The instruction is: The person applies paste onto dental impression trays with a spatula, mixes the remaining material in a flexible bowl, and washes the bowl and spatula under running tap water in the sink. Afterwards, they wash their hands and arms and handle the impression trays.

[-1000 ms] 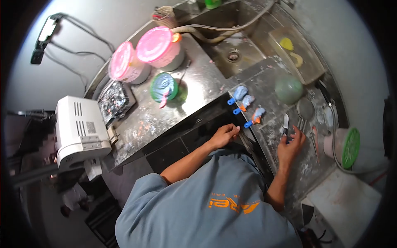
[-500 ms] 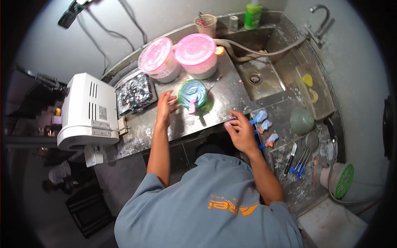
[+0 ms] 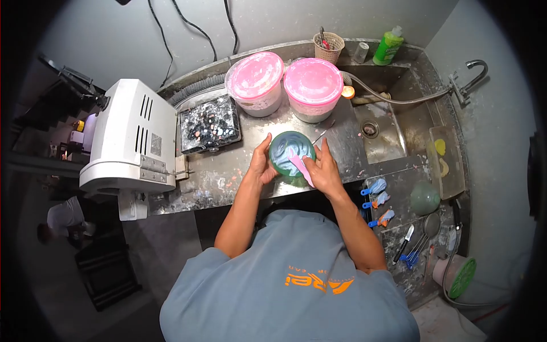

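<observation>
Stained steel counter (image 3: 231,185), front edge: round green bowl (image 3: 281,170) of swirled pale-blue paste (image 3: 282,148), left hand (image 3: 263,162) curled round its left wall, holding; right hand (image 3: 325,172) at the right rim, thumb against a flat pink spatula (image 3: 304,171) in the paste, pinched or not I can't tell. Looks like bowl and spatula being taken in hand; next move seems to call for a steady left hold. Around: boxy white machine (image 3: 137,134), left pink-lidded tub (image 3: 256,74) and right pink-lidded tub (image 3: 313,82) crowding the far side, black speckled tray (image 3: 219,145).
</observation>
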`<state>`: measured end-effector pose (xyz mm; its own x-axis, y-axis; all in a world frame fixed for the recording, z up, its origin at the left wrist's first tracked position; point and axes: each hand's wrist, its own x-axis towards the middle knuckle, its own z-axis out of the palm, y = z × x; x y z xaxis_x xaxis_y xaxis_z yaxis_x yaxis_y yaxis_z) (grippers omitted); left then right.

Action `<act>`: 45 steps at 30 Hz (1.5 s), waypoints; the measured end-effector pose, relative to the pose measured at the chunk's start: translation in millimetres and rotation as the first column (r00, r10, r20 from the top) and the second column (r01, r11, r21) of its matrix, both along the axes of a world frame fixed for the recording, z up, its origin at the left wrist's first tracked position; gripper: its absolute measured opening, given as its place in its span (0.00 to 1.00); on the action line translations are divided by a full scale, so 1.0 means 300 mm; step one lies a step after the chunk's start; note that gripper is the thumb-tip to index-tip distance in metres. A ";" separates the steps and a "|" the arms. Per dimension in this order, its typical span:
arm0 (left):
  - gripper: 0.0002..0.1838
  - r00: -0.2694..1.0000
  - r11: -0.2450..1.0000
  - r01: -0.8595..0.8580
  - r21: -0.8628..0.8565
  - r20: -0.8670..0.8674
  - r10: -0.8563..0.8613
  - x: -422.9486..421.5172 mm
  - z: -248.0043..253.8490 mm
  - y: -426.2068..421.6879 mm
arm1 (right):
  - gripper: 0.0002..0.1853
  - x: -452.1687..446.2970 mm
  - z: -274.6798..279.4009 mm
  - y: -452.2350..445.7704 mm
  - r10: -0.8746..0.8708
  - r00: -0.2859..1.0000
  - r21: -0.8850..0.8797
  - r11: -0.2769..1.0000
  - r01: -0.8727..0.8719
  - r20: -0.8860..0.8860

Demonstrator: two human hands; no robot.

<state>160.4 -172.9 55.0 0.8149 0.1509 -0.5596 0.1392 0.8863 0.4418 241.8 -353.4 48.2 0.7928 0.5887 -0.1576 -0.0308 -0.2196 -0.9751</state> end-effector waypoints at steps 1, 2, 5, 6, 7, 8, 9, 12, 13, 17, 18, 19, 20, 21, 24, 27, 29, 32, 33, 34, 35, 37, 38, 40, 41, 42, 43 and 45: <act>0.33 0.998 0.998 0.007 -0.065 0.059 -0.003 -0.010 0.038 -0.016 | 0.46 0.002 0.034 -0.001 0.033 0.998 -0.010 0.999 -0.032 0.045; 0.33 0.993 0.991 0.016 -0.131 0.116 -0.001 -0.021 0.052 -0.023 | 0.47 0.008 0.060 -0.002 0.080 0.990 -0.051 0.996 -0.074 0.118; 0.35 0.978 0.958 0.060 -0.280 0.207 -0.001 -0.041 0.011 -0.010 | 0.47 0.010 0.273 -0.002 0.158 0.980 -0.170 0.976 -0.137 0.117; 0.35 0.971 0.941 0.085 -0.326 0.238 -0.005 -0.046 0.005 -0.012 | 0.47 0.008 0.327 -0.001 0.168 0.983 -0.209 0.967 -0.149 0.079; 0.37 0.972 0.944 0.074 -0.321 0.234 0.003 -0.042 -0.007 -0.014 | 0.47 0.002 0.323 -0.001 0.156 0.966 -0.223 0.969 -0.108 0.207; 0.36 0.965 0.946 0.055 -0.320 0.259 0.032 -0.035 -0.014 -0.014 | 0.47 -0.011 0.316 -0.009 0.145 0.932 -0.235 0.970 -0.067 0.331; 0.36 0.958 0.946 0.033 -0.322 0.281 0.062 -0.031 -0.016 -0.016 | 0.47 -0.027 0.310 -0.016 0.137 0.883 -0.245 0.969 -0.026 0.448; 0.35 0.941 0.959 -0.058 -0.278 0.305 0.146 -0.001 0.011 -0.025 | 0.44 -0.071 0.371 -0.014 0.114 0.907 -0.382 0.923 0.055 0.406; 0.35 0.940 0.958 -0.084 -0.276 0.298 0.168 0.019 0.014 -0.023 | 0.38 -0.084 0.362 -0.003 0.082 0.892 -0.382 0.918 0.106 0.445; 0.35 0.926 0.964 -0.099 -0.247 0.332 0.180 0.082 0.022 -0.039 | 0.25 -0.092 0.344 0.028 -0.024 0.955 -0.455 0.876 0.163 0.296; 0.35 0.921 0.965 -0.102 -0.242 0.344 0.184 0.093 0.020 -0.044 | 0.23 -0.088 0.337 0.024 0.011 0.946 -0.449 0.882 0.143 0.325; 0.36 0.924 0.968 -0.086 -0.234 0.346 0.166 0.102 0.018 -0.049 | 0.20 -0.083 0.323 0.019 0.050 0.935 -0.447 0.887 0.120 0.351; 0.36 0.926 0.971 -0.073 -0.227 0.346 0.150 0.110 0.017 -0.054 | 0.17 -0.080 0.314 0.014 0.090 0.922 -0.445 0.890 0.094 0.376; 0.36 0.928 0.974 -0.060 -0.219 0.347 0.136 0.117 0.027 -0.061 | 0.15 -0.077 0.312 0.008 0.091 0.902 -0.407 0.908 0.098 0.421; 0.38 0.917 0.962 0.023 -0.271 0.390 0.088 0.124 0.069 -0.077 | 0.09 -0.072 0.314 -0.008 0.098 0.830 -0.335 0.936 0.111 0.549; 0.35 0.911 0.944 0.059 -0.326 0.403 0.083 0.120 0.040 -0.074 | 0.06 -0.066 0.353 -0.029 0.116 0.740 -0.373 0.908 0.192 0.663; 0.34 0.924 0.949 0.046 -0.312 0.374 0.078 0.109 0.037 -0.065 | 0.05 -0.063 0.384 -0.033 0.122 0.658 -0.412 0.858 0.306 0.743; 0.32 0.911 0.944 0.079 -0.321 0.408 0.063 0.100 -0.001 -0.049 | 0.05 -0.083 0.391 -0.007 0.202 0.577 -0.445 0.838 0.317 0.791; 0.32 0.899 0.945 0.090 -0.316 0.433 0.059 0.099 -0.002 -0.048 | 0.06 -0.107 0.374 0.003 0.252 0.562 -0.453 0.855 0.252 0.788; 0.32 0.886 0.946 0.099 -0.309 0.461 0.057 0.102 -0.002 -0.043 | 0.07 -0.127 0.377 0.005 0.264 0.565 -0.451 0.865 0.219 0.781; 0.33 0.881 0.945 0.091 -0.314 0.469 0.070 0.097 0.000 -0.037 | 0.09 -0.149 0.381 0.006 0.277 0.570 -0.449 0.875 0.182 0.773; 0.35 0.872 0.942 0.079 -0.326 0.481 0.093 0.087 0.022 -0.031 | 0.14 -0.150 0.390 0.005 0.260 0.568 -0.420 0.892 0.169 0.781; 0.36 0.887 0.944 0.058 -0.325 0.451 0.100 0.084 0.035 -0.031 | 0.15 -0.131 0.385 -0.002 0.225 0.558 -0.407 0.885 0.226 0.799; 0.38 0.914 0.947 0.014 -0.321 0.389 0.118 0.078 0.080 -0.041 | 0.16 -0.103 0.377 -0.013 0.159 0.535 -0.380 0.862 0.334 0.830; 0.39 0.912 0.966 -0.026 -0.258 0.388 0.128 0.085 0.068 -0.044 | 0.17 -0.114 0.375 -0.011 0.189 0.603 -0.446 0.839 0.311 0.775; 0.39 0.907 0.969 -0.044 -0.242 0.398 0.140 0.091 0.053 -0.044 | 0.18 -0.137 0.363 -0.008 0.202 0.638 -0.435 0.870 0.230 0.743; 0.38 0.901 0.972 -0.060 -0.226 0.407 0.150 0.099 0.041 -0.045 | 0.19 -0.165 0.338 -0.004 0.218 0.671 -0.418 0.896 0.151 0.709; 0.38 0.884 0.978 -0.057 -0.200 0.446 0.143 0.110 0.049 -0.050 | 0.23 -0.184 0.304 -0.001 0.182 0.722 -0.316 0.947 0.053 0.668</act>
